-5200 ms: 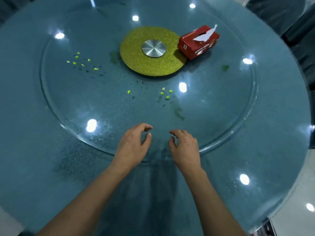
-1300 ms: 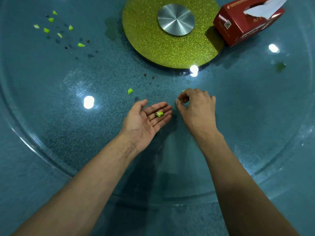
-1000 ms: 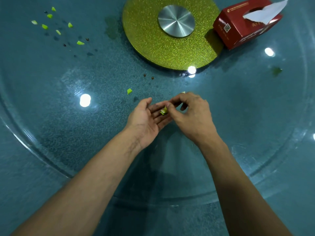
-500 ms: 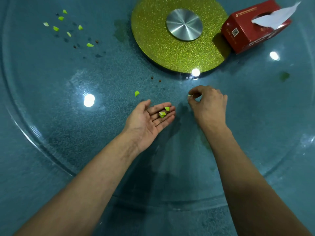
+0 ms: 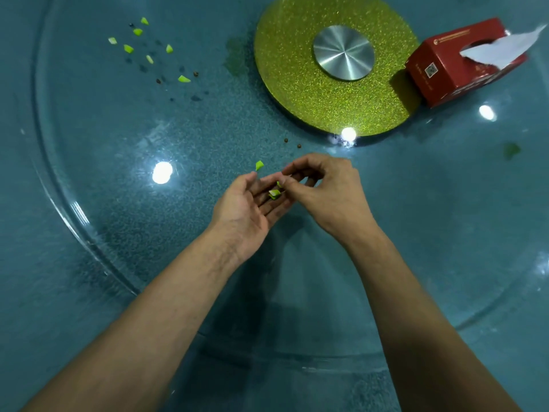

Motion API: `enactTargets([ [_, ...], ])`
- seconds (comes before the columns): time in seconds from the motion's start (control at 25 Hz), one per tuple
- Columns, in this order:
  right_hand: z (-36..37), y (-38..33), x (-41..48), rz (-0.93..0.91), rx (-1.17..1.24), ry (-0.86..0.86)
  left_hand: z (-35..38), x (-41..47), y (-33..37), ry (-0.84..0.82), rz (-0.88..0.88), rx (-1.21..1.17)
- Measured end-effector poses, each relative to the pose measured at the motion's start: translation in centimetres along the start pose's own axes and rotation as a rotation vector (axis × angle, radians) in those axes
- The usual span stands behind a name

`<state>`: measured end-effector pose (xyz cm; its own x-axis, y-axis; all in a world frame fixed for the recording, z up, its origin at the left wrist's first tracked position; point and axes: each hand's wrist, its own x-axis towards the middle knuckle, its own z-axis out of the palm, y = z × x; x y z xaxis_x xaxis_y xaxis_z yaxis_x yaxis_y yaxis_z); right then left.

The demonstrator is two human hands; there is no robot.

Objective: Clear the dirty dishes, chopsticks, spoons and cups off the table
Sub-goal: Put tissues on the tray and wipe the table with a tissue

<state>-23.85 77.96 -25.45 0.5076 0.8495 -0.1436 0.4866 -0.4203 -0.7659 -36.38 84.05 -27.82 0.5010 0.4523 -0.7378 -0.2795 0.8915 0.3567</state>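
No dishes, chopsticks, spoons or cups are in view. My left hand (image 5: 248, 205) lies palm up over the glass turntable (image 5: 124, 221), with small green vegetable scraps (image 5: 274, 194) resting on its fingers. My right hand (image 5: 329, 191) reaches over those fingers, thumb and forefinger pinched on one more green scrap (image 5: 279, 184) just above the others. A single green scrap (image 5: 259, 165) lies on the glass right beyond my left fingertips. Several more green scraps (image 5: 139, 43) and dark crumbs are scattered at the far left of the glass.
A glittery yellow-green disc (image 5: 294, 84) with a metal hub (image 5: 343, 52) marks the turntable's centre. To its right stands a red tissue box (image 5: 445, 69). Two brown crumbs (image 5: 292, 143) lie near the disc's front edge. Ceiling lights glare off the glass.
My right hand has come back from the glass near the disc to my left palm, carrying another green scrap. The left hand has stayed palm up with its scraps.
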Motion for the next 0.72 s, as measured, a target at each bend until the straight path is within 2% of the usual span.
enactTargets([
  [0.2, 1.8, -0.2, 1.9, 0.018, -0.005, 0.134, -1.6, -0.8, 1.9, 0.001, 0.048, -0.04],
  [0.4, 4.9, -0.6, 3.9, -0.092, -0.274, -0.03, -3.8, -1.5, 3.9, 0.037, 0.096, -0.045],
  [0.72, 6.2, -1.5, 3.2, -0.035, -0.318, -0.008, -5.0, -1.2, 5.3, 0.081, 0.163, -0.018],
])
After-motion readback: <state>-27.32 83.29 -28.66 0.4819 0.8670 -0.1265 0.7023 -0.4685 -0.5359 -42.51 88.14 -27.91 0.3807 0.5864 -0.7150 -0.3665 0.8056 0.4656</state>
